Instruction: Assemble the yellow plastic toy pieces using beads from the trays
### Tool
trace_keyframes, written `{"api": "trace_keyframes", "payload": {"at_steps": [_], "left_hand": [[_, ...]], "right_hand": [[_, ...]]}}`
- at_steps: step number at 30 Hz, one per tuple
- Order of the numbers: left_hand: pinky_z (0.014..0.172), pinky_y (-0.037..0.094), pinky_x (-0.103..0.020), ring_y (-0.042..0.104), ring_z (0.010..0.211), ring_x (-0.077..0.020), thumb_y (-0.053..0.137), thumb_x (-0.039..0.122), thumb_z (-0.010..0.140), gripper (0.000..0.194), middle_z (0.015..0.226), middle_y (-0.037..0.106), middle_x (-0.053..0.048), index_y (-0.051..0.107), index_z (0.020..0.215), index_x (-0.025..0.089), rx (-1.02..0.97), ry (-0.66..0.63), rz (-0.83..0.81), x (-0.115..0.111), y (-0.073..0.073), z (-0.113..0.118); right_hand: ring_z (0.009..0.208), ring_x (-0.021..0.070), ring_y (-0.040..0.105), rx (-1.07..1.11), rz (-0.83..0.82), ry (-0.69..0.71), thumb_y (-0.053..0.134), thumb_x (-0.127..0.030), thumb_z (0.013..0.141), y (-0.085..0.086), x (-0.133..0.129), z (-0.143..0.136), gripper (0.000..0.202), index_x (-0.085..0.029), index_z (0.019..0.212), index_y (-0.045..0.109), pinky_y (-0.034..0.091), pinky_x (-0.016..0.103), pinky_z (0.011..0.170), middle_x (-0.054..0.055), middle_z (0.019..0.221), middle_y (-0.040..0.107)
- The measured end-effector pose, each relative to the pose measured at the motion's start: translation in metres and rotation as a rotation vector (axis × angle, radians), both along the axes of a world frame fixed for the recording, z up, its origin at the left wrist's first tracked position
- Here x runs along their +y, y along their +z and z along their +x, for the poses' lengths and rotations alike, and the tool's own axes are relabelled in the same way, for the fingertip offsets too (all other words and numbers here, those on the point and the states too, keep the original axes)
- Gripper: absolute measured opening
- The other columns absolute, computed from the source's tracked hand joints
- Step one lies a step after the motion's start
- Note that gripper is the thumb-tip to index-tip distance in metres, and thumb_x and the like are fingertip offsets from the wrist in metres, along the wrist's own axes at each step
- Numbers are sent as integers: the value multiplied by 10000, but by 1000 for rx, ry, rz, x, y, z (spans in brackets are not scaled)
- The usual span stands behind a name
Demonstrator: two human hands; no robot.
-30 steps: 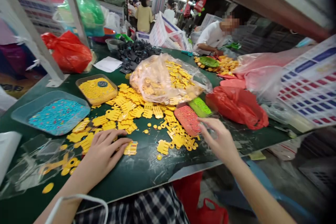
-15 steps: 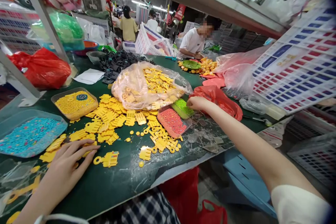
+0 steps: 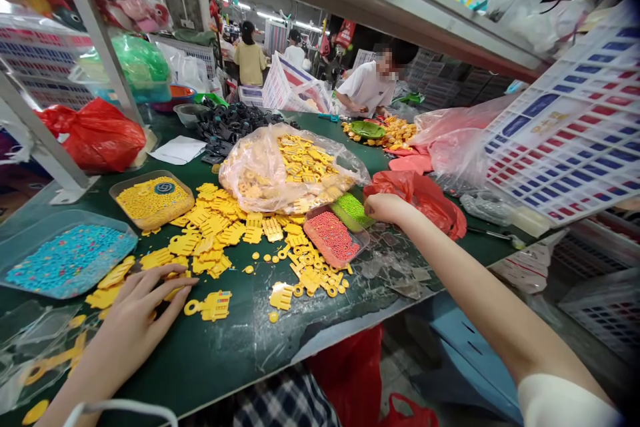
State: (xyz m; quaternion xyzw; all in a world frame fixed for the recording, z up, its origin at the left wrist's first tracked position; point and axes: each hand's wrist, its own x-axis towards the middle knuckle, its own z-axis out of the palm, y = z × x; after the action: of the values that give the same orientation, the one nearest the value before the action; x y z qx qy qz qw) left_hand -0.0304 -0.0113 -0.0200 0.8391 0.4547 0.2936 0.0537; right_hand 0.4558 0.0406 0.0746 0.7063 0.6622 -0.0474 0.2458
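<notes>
My left hand (image 3: 150, 303) lies at the near left with fingers stretched over flat yellow plastic pieces (image 3: 203, 243), which partly show beneath it. Just right of its fingertips is a yellow piece with a ring and small coloured beads set in it (image 3: 216, 305). My right hand (image 3: 386, 207) reaches to the right end of a small tray of green beads (image 3: 351, 208). Its fingers are curled together, and their tips are largely hidden. Against the green tray stands a tray of red beads (image 3: 333, 237). Loose yellow rings and pieces (image 3: 320, 277) lie in front.
Trays of blue beads (image 3: 70, 253) and yellow beads (image 3: 150, 200) stand on the left. A clear bag of yellow pieces (image 3: 255, 170) sits mid-table, with black parts (image 3: 233, 123) behind. Right are a red bag (image 3: 440, 203) and a white crate (image 3: 565, 127). A co-worker (image 3: 367, 87) works opposite.
The whole view has shifted slightly right and down. My hands hold nearly the same places relative to the trays and pieces. The co-worker opposite has changed posture a little.
</notes>
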Motion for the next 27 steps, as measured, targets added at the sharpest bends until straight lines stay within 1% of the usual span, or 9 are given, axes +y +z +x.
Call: {"api": "trace_keyframes", "payload": {"at_steps": [3, 6, 12, 19, 22, 24, 26, 27], "left_hand": [[967, 456, -451, 568, 1085, -274, 462, 483, 934, 299, 1122, 638, -26, 697, 982, 304, -2, 5, -2, 0, -2, -1], [972, 454, -436, 565, 1090, -270, 465, 479, 934, 307, 1129, 640, -34, 702, 981, 290, 11, 7, 0, 0, -2, -2], [938, 467, -428, 586, 1076, -278, 451, 461, 946, 314, 1126, 646, -63, 704, 985, 280, 24, -21, 46, 2, -6, -4], [914, 475, -472, 599, 1046, -293, 436, 460, 949, 338, 1115, 648, -94, 715, 970, 269, 16, -17, 43, 2, -5, -2], [919, 483, -457, 596, 1054, -287, 440, 464, 948, 340, 1116, 648, -91, 716, 968, 265, 14, -9, 33, 1, -5, -2], [914, 492, -442, 593, 1058, -281, 443, 460, 947, 339, 1111, 651, -89, 719, 959, 264, 9, -3, 31, 1, -5, -2], [908, 500, -432, 589, 1059, -277, 448, 455, 944, 335, 1106, 653, -88, 723, 952, 265, 1, 0, 30, 1, -5, -1], [907, 501, -430, 588, 1056, -275, 450, 451, 942, 333, 1104, 653, -87, 726, 950, 265, -4, 3, 29, 0, -4, -1]], "right_hand": [[1033, 196, 608, 21, -24, 8, 570, -368, 937, -2, 5, -3, 293, -192, 1168, 599, 526, 406, 881, 79, 1208, 604], [1035, 202, 609, 44, -62, -13, 580, -370, 930, -4, 14, -3, 317, -187, 1189, 588, 530, 408, 872, 81, 1216, 598], [1032, 218, 610, 85, -151, -51, 589, -379, 922, -17, 24, -1, 349, -172, 1203, 583, 537, 412, 857, 75, 1220, 595], [1020, 216, 614, 124, -179, -69, 593, -376, 920, -26, 29, 4, 345, -165, 1192, 588, 540, 409, 849, 72, 1208, 602], [1011, 222, 617, 149, -133, -76, 597, -382, 916, -29, 29, 8, 347, -158, 1182, 595, 543, 404, 839, 65, 1194, 607], [1000, 219, 620, 172, -50, -68, 597, -383, 916, -31, 26, 10, 345, -157, 1177, 596, 547, 398, 830, 62, 1184, 610], [981, 208, 624, 199, 93, -42, 585, -384, 924, -31, 21, 10, 335, -160, 1173, 596, 551, 386, 817, 61, 1172, 613], [963, 199, 627, 221, 212, -22, 573, -390, 931, -31, 18, 10, 324, -158, 1156, 602, 552, 375, 806, 55, 1151, 620]]}}
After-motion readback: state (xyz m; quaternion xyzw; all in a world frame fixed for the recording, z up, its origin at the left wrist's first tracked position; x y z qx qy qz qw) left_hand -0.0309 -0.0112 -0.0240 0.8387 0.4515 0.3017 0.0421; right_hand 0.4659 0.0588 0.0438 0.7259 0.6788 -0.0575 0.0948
